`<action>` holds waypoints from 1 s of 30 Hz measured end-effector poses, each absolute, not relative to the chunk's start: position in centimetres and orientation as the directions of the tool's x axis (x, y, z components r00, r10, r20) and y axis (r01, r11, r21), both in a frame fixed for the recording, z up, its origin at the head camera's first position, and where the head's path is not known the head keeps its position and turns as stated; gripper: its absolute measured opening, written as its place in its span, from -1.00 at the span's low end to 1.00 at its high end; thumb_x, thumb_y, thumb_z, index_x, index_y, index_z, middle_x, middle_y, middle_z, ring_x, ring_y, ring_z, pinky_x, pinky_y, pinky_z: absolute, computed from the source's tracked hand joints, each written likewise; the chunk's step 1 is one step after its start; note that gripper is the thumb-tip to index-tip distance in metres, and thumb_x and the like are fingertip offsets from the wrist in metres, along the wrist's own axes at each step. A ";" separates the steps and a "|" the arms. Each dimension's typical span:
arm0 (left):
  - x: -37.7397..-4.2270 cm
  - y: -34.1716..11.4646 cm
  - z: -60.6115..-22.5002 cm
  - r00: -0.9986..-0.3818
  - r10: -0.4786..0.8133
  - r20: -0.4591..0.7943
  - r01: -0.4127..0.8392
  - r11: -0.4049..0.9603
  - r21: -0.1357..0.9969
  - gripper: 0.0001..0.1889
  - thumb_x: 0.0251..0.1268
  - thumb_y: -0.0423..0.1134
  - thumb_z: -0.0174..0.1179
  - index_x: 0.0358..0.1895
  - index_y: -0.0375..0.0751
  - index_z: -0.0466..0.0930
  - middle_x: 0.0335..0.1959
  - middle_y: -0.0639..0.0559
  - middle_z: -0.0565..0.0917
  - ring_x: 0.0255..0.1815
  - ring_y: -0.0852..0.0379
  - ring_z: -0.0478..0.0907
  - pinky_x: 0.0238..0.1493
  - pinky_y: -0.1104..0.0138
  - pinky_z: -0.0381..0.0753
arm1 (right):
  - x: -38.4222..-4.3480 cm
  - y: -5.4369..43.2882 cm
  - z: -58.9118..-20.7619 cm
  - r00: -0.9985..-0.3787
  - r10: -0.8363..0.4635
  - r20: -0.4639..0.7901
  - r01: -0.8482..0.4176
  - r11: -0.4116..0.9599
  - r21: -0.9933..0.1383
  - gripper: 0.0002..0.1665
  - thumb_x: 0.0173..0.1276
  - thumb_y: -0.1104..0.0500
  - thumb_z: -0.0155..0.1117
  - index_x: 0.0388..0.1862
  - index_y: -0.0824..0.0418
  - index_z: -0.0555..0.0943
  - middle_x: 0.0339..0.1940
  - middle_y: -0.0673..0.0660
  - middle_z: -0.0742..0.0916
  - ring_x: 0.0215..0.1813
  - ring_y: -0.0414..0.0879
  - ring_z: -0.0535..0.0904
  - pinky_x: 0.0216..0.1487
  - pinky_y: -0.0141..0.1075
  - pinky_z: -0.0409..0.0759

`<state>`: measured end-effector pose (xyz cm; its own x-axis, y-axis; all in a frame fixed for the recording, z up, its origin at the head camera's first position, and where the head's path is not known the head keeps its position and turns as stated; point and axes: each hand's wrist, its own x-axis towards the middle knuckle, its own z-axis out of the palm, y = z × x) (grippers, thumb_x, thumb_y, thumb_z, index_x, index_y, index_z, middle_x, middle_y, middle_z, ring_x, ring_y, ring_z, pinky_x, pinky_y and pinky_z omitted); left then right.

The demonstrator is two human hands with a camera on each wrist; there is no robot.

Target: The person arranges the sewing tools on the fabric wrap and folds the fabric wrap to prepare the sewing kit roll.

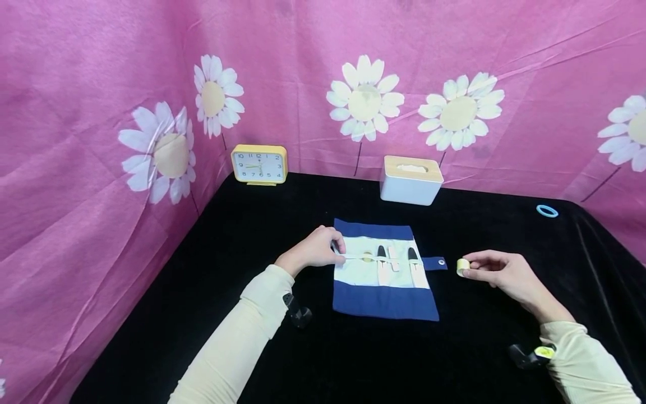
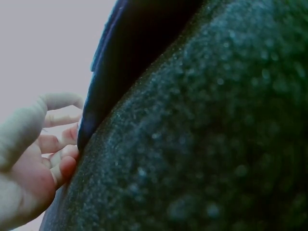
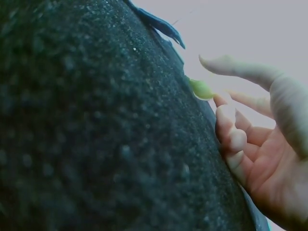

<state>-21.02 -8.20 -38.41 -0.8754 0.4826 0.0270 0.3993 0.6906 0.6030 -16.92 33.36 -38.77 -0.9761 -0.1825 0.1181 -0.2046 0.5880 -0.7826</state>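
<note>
A blue and white fabric tool roll (image 1: pixel 386 303) lies unfolded on the black cloth. My left hand (image 1: pixel 323 247) pinches its left edge between thumb and fingers, and the left wrist view shows the fingertips at the dark blue edge (image 2: pixel 85 115). A white elastic band crosses the roll over two black-tipped tools (image 1: pixel 382 252), a slim pale piece (image 1: pixel 393 259) and a round yellowish item (image 1: pixel 367 256). To the right, my right hand (image 1: pixel 499 269) pinches a small yellow roll of tape (image 1: pixel 462 267) at the cloth; glare hides part of this grip in the right wrist view.
A yellow clock (image 1: pixel 259 165) stands at the back left. At the back centre sits a tissue box (image 1: pixel 411 182) with a wooden lid. A blue ring (image 1: pixel 547 211) lies far right. The tool roll's snap strap (image 1: pixel 434 263) points towards the right hand. Pink flowered fabric hangs behind.
</note>
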 end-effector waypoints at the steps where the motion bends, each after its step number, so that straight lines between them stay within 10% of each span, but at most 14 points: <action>1: -21.1 -8.2 -38.4 -0.876 0.481 0.028 0.399 0.691 0.603 -0.92 0.07 -0.30 0.43 -0.41 -0.13 0.69 -0.23 0.02 0.68 -0.11 0.09 0.44 0.01 0.30 0.46 | -17.0 33.3 -38.7 -0.975 -0.184 0.120 -0.208 0.589 -0.781 -0.69 0.19 0.22 0.55 -0.10 0.25 0.72 -0.45 -0.27 0.73 -0.49 -0.38 0.55 -0.56 -0.35 0.46; 30: -21.1 -8.1 -38.5 -0.881 0.473 0.029 0.387 0.684 0.619 -0.90 0.05 -0.31 0.44 -0.44 -0.12 0.67 -0.23 0.03 0.68 -0.10 0.08 0.42 0.02 0.29 0.43 | -20.2 24.3 -35.5 -0.952 -0.300 0.061 -0.243 0.617 -0.749 -0.60 0.16 0.08 0.58 -0.08 0.25 0.74 -0.37 -0.03 0.69 -0.42 -0.23 0.51 -0.46 -0.37 0.51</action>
<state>-21.11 -8.12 -38.49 -0.8806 0.4730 0.0285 0.3872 0.6836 0.6187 -20.24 24.31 -35.52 -0.9519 -0.3004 0.0612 -0.2428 0.6169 -0.7486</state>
